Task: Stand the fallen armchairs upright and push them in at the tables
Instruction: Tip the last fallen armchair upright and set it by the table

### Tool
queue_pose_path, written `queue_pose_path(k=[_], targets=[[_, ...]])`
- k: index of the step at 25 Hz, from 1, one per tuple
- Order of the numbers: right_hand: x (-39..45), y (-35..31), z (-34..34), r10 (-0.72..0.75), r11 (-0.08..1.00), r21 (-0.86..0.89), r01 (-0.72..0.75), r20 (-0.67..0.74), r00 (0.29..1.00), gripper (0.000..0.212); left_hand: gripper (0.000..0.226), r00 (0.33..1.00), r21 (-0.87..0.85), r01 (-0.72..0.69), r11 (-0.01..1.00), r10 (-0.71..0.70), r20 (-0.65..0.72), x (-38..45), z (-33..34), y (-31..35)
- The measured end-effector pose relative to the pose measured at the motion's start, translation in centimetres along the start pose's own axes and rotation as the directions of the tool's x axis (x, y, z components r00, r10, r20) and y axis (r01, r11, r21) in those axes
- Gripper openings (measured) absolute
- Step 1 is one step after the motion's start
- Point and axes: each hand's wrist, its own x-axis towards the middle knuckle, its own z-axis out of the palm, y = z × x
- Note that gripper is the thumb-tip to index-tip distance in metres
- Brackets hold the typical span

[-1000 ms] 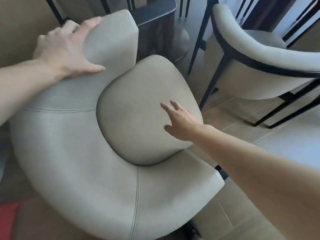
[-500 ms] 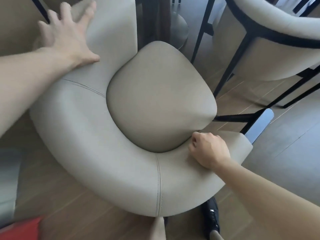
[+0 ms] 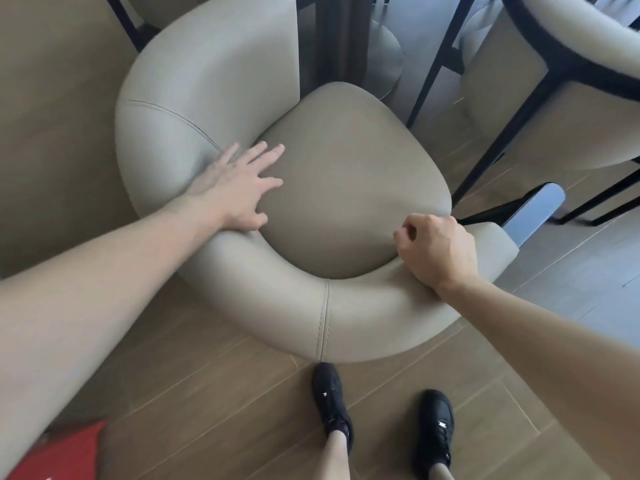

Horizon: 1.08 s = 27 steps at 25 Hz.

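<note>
A beige armchair (image 3: 221,84) with a curved back stands upright below me, its seat cushion (image 3: 353,174) facing the dark table pedestal (image 3: 332,39). My left hand (image 3: 239,188) lies flat with fingers spread on the inner back where it meets the cushion. My right hand (image 3: 436,251) is curled over the right end of the backrest, gripping it. A second beige armchair (image 3: 540,98) with a black frame stands at the upper right.
My two black shoes (image 3: 332,403) stand on the wood-plank floor just behind the chair. A round metal table base (image 3: 384,53) sits ahead. A red object (image 3: 62,452) lies at the lower left. A beige wall panel fills the left side.
My left hand slid from the top of the left arm down to the inner back by the cushion. The right hand stayed on the backrest end. My view rose, showing my feet.
</note>
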Motion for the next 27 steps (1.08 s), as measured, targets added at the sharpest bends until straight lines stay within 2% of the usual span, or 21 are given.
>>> queue_pose_path(k=[2,4,6,8,14,16,18,20,21,22,23,24,25,27], targets=[[1.2,-1.1,0.1,0.000,1.000,0.011,0.000,-0.025,1.000,0.027,0.065,0.995,-0.170,-0.099,0.980,0.100,0.001,-1.0,0.2,2.0],[2.3,-2.1,0.2,-0.011,1.000,0.015,0.011,-0.049,0.999,0.028,0.064,0.989,-0.336,-0.064,0.940,0.104,0.103,-2.7,-0.2,3.5],[3.2,-3.1,0.3,-0.038,0.999,0.013,0.039,-0.056,0.998,0.029,0.081,0.974,-0.312,-0.060,0.948,0.125,0.191,-4.6,-0.3,4.1],[3.8,-3.7,0.2,-0.063,0.997,0.033,0.065,-0.053,0.997,0.028,0.095,0.978,-0.243,-0.092,0.966,0.134,0.159,-5.3,-0.3,3.6],[4.4,-4.6,0.2,-0.172,0.983,0.064,0.171,0.007,0.985,0.017,0.089,0.984,-0.264,-0.056,0.963,0.097,0.148,-3.8,-0.2,0.8],[3.9,-4.2,0.3,-0.069,0.995,0.072,0.070,-0.016,0.997,0.014,0.094,0.989,-0.269,-0.076,0.960,0.106,0.099,-4.0,0.6,1.2],[3.1,-4.0,0.2,0.162,0.981,0.126,-0.150,-0.092,0.982,0.042,0.092,0.993,-0.316,-0.114,0.942,0.119,-0.002,-4.4,1.0,1.3],[2.4,-4.2,0.1,0.442,0.874,0.271,-0.404,-0.093,0.892,0.077,0.092,0.955,-0.308,-0.295,0.905,0.265,-0.136,-4.8,1.5,1.1],[2.3,-4.6,-0.1,0.561,0.775,0.370,-0.512,-0.030,0.828,0.090,0.100,0.910,-0.245,-0.411,0.878,0.383,-0.157,-5.1,1.6,0.9],[2.4,-4.7,-0.3,0.645,0.662,0.461,-0.590,0.049,0.762,0.102,0.111,0.868,-0.163,-0.496,0.853,0.483,-0.113,-5.2,1.7,0.8],[2.7,-4.9,-0.6,0.686,0.571,0.520,-0.635,0.123,0.718,0.111,0.121,0.854,-0.096,-0.519,0.850,0.520,-0.011,-5.0,1.6,0.7],[3.0,-4.9,-0.9,0.688,0.536,0.534,-0.653,0.171,0.705,0.117,0.126,0.858,-0.048,-0.501,0.864,0.503,0.103,-4.7,1.3,0.6],[3.2,-4.7,-1.1,0.669,0.549,0.521,-0.653,0.194,0.717,0.120,0.126,0.866,-0.024,-0.472,0.881,0.469,0.175,-4.4,0.9,0.8],[3.2,-4.1,-0.9,0.614,0.620,0.489,-0.614,0.184,0.767,0.120,0.117,0.894,-0.053,-0.408,0.911,0.411,0.180,-4.4,0.5,1.5]])
